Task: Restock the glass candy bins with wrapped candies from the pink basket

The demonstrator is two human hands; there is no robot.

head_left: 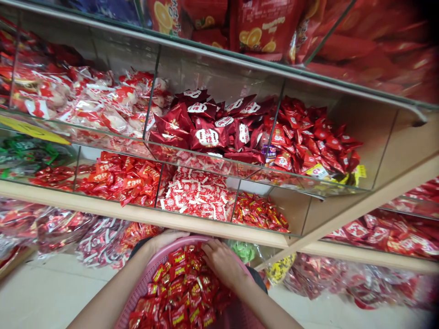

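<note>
A pink plastic basket [139, 287] full of small red wrapped candies [178, 292] with yellow lettering is below the shelves. My left hand [168, 239] is closed over the far left part of its rim, with the fingertips partly hidden. My right hand [222, 260] lies inside the basket's right side, palm down over the candies, fingers a little apart. It touches the candies at the edge of the heap; nothing shows gripped in it. Just beyond the basket, a shelf bin holds similar small red and yellow candies [259, 211].
Glass-divided bins above hold white-and-red candies [195, 194], red packets [126, 178] and dark red packets [207, 137]. The wooden shelf edge [219, 228] runs just past the basket. Bagged sweets [99, 242] lie on the tiled floor [51, 292]. A wooden post [360, 201] slants at right.
</note>
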